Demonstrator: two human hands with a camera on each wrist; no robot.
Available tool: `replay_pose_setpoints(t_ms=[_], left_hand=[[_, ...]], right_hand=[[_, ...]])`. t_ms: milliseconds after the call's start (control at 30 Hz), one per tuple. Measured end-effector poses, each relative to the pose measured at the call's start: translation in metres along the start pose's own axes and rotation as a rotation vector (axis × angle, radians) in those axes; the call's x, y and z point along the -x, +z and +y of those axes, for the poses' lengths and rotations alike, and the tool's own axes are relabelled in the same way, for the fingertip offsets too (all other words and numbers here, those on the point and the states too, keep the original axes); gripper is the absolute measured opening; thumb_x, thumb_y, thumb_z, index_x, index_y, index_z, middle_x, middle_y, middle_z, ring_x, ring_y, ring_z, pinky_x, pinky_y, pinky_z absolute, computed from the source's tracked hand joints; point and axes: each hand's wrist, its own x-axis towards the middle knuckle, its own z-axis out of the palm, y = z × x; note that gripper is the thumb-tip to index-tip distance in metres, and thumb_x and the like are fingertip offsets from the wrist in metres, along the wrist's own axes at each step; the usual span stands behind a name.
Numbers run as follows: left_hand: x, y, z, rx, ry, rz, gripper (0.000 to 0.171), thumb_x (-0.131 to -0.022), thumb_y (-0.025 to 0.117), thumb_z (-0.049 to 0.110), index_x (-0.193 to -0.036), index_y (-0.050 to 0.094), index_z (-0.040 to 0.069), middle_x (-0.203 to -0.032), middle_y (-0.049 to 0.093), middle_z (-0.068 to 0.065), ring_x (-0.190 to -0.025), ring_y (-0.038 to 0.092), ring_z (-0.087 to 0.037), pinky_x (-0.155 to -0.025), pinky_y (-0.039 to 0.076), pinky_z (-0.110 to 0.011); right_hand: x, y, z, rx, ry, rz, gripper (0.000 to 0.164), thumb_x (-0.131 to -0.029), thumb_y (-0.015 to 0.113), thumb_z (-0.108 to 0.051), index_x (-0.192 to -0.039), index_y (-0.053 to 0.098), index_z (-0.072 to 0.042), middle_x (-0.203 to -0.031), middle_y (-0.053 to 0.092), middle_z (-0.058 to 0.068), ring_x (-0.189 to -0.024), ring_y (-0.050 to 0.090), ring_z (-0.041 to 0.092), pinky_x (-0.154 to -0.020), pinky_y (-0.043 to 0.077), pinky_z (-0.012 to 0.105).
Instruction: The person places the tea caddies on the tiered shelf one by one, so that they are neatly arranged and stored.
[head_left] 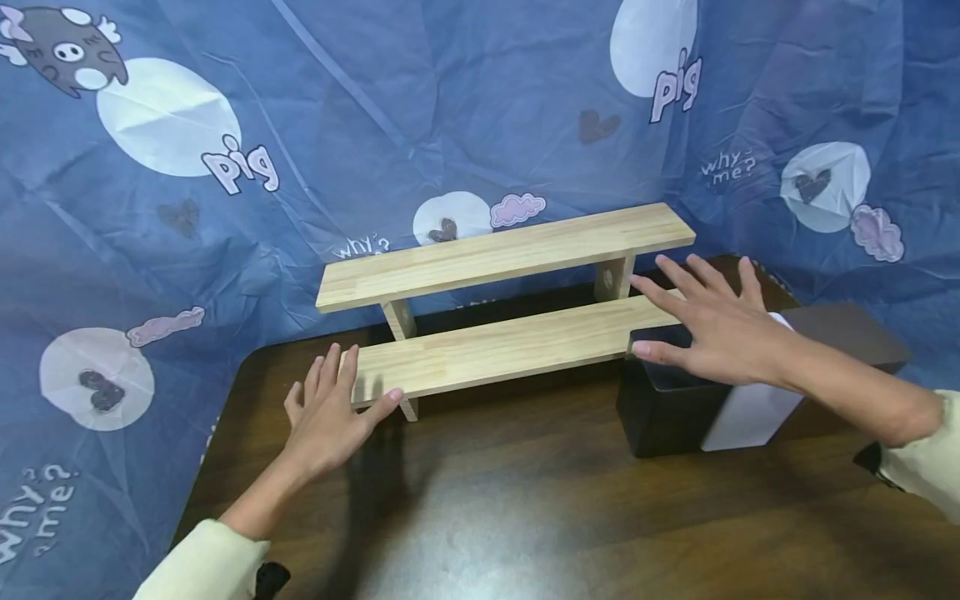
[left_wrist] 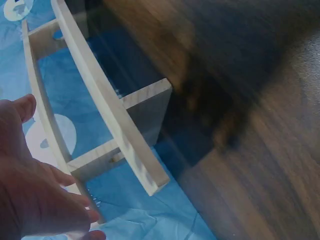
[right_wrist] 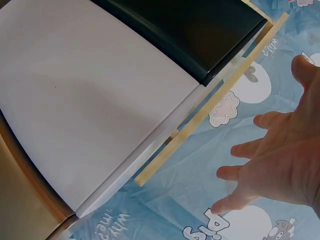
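A two-tier shelf of pale wood (head_left: 480,358) stands on a brown table, its upper board (head_left: 510,254) behind and above the lower one. My left hand (head_left: 326,425) is spread at the left end of the lower board, holding nothing; whether it touches the wood I cannot tell. In the left wrist view the fingers of that hand (left_wrist: 45,190) overlap the shelf's far board. With fingers apart, my right hand (head_left: 727,333) hovers over the shelf's right end and a black box (head_left: 667,421). The right wrist view shows this hand (right_wrist: 285,155) empty.
Beside the black box stand a white box (head_left: 750,421) and a dark brown one (head_left: 851,333), in a row at the table's right. Blue printed cloth (head_left: 480,100) hangs behind the table (head_left: 495,508) and along its sides.
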Motion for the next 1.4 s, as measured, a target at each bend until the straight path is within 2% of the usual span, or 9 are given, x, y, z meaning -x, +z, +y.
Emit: replay_pose_setpoints(t_ms=[167,333,467,633,900,1133,1300,1400], left_hand=[[-0.002,0.003,-0.004,0.031,-0.003,0.035,0.100,-0.086,0.051,0.069,-0.153,0.015,0.004,-0.158,0.006,-0.023,-0.143,0.003,-0.045,-0.103,0.001,-0.065],[-0.006,0.006,-0.012,0.083,-0.039,0.060,0.099,-0.086,0.056,0.065,-0.152,0.020,0.002,-0.156,0.013,-0.026,-0.141,0.010,-0.046,-0.101,0.006,-0.065],[-0.009,0.009,-0.021,0.103,-0.077,0.073,0.100,-0.084,0.059,0.064,-0.151,0.021,-0.001,-0.153,0.015,-0.029,-0.138,0.012,-0.049,-0.099,0.008,-0.065],[-0.013,0.013,-0.035,0.139,-0.119,0.087,0.100,-0.084,0.061,0.062,-0.149,0.022,-0.003,-0.152,0.016,-0.031,-0.137,0.013,-0.051,-0.095,0.011,-0.065],[-0.021,0.018,-0.051,0.161,-0.183,0.040,0.103,-0.084,0.061,0.062,-0.150,0.018,-0.005,-0.151,0.016,-0.032,-0.134,0.017,-0.052,-0.094,0.017,-0.064],[-0.029,0.027,-0.061,0.232,-0.215,-0.033,0.104,-0.084,0.065,0.056,-0.151,0.013,-0.003,-0.151,0.014,-0.033,-0.136,0.014,-0.051,-0.098,0.016,-0.066],[-0.033,0.037,-0.064,0.293,-0.201,-0.020,0.103,-0.083,0.068,0.053,-0.152,0.014,-0.002,-0.151,0.014,-0.032,-0.136,0.013,-0.048,-0.099,0.015,-0.065],[-0.034,0.040,-0.064,0.315,-0.199,0.005,0.101,-0.083,0.070,0.050,-0.151,0.016,-0.001,-0.150,0.017,-0.031,-0.135,0.014,-0.047,-0.099,0.015,-0.064]], right_hand=[[0.002,0.001,0.000,-0.012,-0.017,-0.009,0.088,-0.087,0.052,-0.067,-0.155,0.015,-0.026,-0.160,0.011,0.017,-0.143,0.003,0.046,-0.101,-0.013,0.070],[0.005,0.003,-0.002,-0.048,-0.050,-0.035,0.092,-0.083,0.056,-0.068,-0.155,0.017,-0.025,-0.159,0.013,0.017,-0.143,0.006,0.045,-0.103,-0.003,0.071],[0.006,0.004,-0.003,-0.085,-0.083,-0.051,0.095,-0.081,0.063,-0.065,-0.155,0.018,-0.026,-0.159,0.014,0.016,-0.143,0.009,0.044,-0.103,0.001,0.071],[0.004,0.006,-0.003,-0.126,-0.117,-0.055,0.105,-0.072,0.071,-0.065,-0.154,0.021,-0.024,-0.158,0.017,0.017,-0.143,0.011,0.042,-0.104,0.003,0.070],[0.004,0.010,0.000,-0.251,-0.171,-0.088,0.112,-0.063,0.084,-0.051,-0.152,0.026,-0.017,-0.155,0.021,0.023,-0.140,0.013,0.048,-0.106,0.004,0.067],[0.001,0.014,0.002,-0.251,-0.252,-0.066,0.110,-0.060,0.088,-0.045,-0.149,0.033,-0.012,-0.149,0.033,0.023,-0.136,0.022,0.043,-0.104,0.011,0.067],[-0.001,0.015,0.000,-0.264,-0.240,-0.091,0.106,-0.060,0.092,-0.027,-0.148,0.036,-0.010,-0.148,0.034,0.022,-0.137,0.022,0.042,-0.104,0.012,0.067],[-0.001,0.015,0.000,-0.266,-0.235,-0.101,0.104,-0.059,0.092,-0.023,-0.147,0.038,-0.010,-0.147,0.035,0.023,-0.136,0.025,0.043,-0.105,0.012,0.067]])
